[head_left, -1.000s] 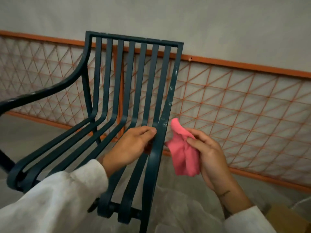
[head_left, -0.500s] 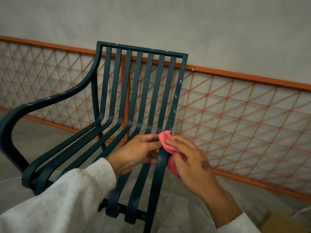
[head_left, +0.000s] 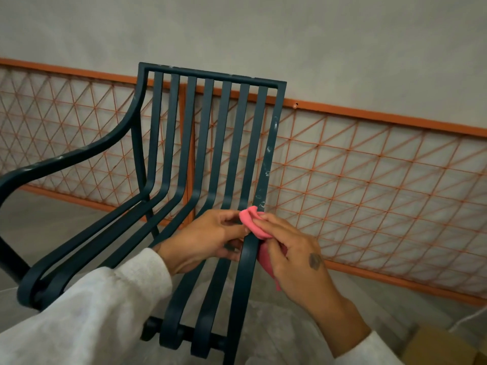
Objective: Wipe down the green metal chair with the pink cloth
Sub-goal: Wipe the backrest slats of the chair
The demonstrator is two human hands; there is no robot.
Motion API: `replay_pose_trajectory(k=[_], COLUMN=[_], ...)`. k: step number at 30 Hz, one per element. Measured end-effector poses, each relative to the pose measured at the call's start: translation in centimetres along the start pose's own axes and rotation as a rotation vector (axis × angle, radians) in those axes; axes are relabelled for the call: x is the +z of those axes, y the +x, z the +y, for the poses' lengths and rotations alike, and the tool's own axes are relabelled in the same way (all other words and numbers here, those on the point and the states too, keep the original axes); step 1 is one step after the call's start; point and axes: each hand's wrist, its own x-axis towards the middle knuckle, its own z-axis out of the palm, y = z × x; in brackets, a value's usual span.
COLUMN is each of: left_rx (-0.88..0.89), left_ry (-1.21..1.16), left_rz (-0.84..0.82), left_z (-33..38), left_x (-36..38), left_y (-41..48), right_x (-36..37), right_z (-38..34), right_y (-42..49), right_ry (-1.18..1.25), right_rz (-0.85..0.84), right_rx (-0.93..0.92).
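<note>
The dark green metal chair (head_left: 208, 143) with vertical slats fills the centre, its left armrest curving out to the left. The pink cloth (head_left: 253, 222) is bunched over the rightmost frame bar, just above the seat bend. My right hand (head_left: 292, 256) holds the cloth and presses it onto that bar from the right, with more pink showing under the palm. My left hand (head_left: 208, 238) reaches in from the left, its fingers curled around the slats beside the cloth. White smudges mark the right bar above the cloth.
An orange diamond-lattice railing (head_left: 369, 185) runs behind the chair against a grey wall. A cardboard box (head_left: 448, 349) sits at the bottom right corner, with a white cord near it. Pale sheeting covers the floor under the chair.
My right hand brought the cloth from beside the chair onto the right frame bar and now presses it there. The view shifted, so the chair sits further right and lower.
</note>
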Motion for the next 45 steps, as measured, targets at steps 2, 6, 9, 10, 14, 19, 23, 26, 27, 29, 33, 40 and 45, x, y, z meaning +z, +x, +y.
replay_pose_trajectory(k=[2, 6, 9, 10, 14, 19, 23, 26, 27, 29, 33, 40, 45], left_rx=[0.001, 0.017, 0.011, 0.004, -0.017, -0.083, -0.116, -0.112, -0.105, -0.093, -0.084, -0.064, -0.036], left_ry=[0.006, -0.003, -0.005, -0.005, -0.008, -0.044, -0.071, -0.07, -0.064, -0.059, -0.053, -0.035, -0.024], left_rz=[0.002, 0.01, -0.015, -0.02, 0.016, 0.127, 0.107, 0.112, 0.111, 0.1, 0.092, 0.094, 0.073], left_z=[-0.1, -0.2, -0.1, -0.1, 0.3, 0.7, 0.7, 0.5, 0.4, 0.3, -0.1, -0.2, -0.3], left_x=[-0.1, 0.2, 0.1, 0.1, 0.6, 1.7, 1.4, 1.2, 1.1, 1.1, 0.9, 0.9, 1.0], left_y=[0.1, 0.1, 0.1, 0.2, 0.2, 1.4, 1.8, 1.9, 2.0, 2.0, 2.1, 2.1, 1.9], right_x=[0.1, 0.1, -0.3, -0.6, -1.9, -3.6, -3.5, -2.6, -2.0, -1.1, -0.6, -1.2, -0.8], right_z=[0.3, 0.2, 0.0, -0.1, 0.4, 1.6, 2.5, 2.9, 3.0, 2.9, 2.7, 3.2, 2.3], right_y=[0.7, 0.9, -0.5, -0.8, -0.3, 1.6, 3.9, 5.4, 5.7, 5.6, 3.8, 5.3, 5.0], right_ry=[-0.003, 0.017, 0.131, 0.177, 0.513, 0.518, 0.305, 0.202, 0.157, 0.062, 0.029, -0.106, -0.041], right_rz=[-0.007, 0.005, -0.023, -0.032, -0.026, 0.119, 0.016, -0.065, -0.091, -0.1, -0.045, -0.105, -0.175], right_rx=[0.02, 0.041, 0.091, 0.12, 0.381, 0.529, 0.477, 0.422, 0.398, 0.356, 0.231, 0.18, 0.112])
